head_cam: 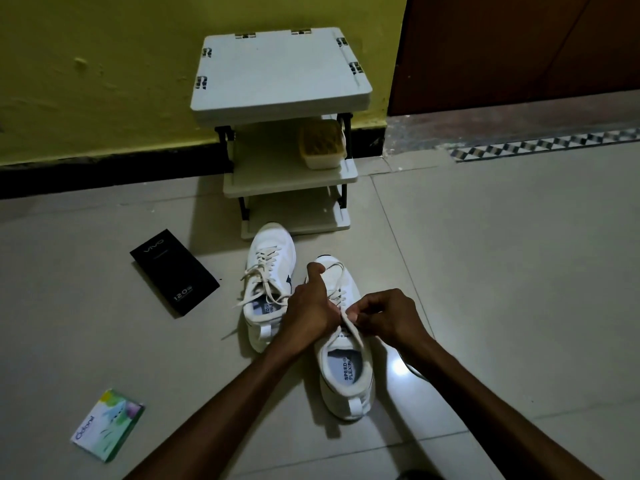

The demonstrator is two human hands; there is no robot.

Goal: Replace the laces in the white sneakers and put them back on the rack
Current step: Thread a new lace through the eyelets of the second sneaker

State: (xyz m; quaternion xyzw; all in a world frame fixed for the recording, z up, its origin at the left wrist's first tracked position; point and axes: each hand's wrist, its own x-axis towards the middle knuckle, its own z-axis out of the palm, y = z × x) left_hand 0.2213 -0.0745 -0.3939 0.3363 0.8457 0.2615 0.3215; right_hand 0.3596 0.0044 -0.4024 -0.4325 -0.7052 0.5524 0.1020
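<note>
- White sneakers (268,251): a pair, side by side on the tiled floor (485,271), toes toward the shoe rack, just in front of its lowest shelf.
- Far left, low down: Odonil packet (107,425), flat on the tiles, well apart from the shoes.
- Higher up: black Vivo box (174,273), flat, marked 120W, near the left-hand sneaker but not touching it.
- Left-hand sneaker (263,306): laced up, with untied lace (256,271) ends trailing loose onto the floor.
- Shoe rack (280,74): white, three shelves on black legs, against the yellow wall (86,64); pale tub (322,143) with a yellow top on the right of the middle shelf.
- Left hand (310,306): over the right-hand sneaker's lacing, fingers curled on the held lace, thumb stuck out toward the toe.
- Right-hand sneaker (346,375): upright, heel toward the camera, "SPEED FLEXIBLE" printed on the insole; held lace (351,329) threaded through the front eyelets, one strand running down across the tongue.
- Right hand (388,317): fingertips pressed together, pinching the same lace just beside the left hand.
- Far right, top: brown door (519,46).
</note>
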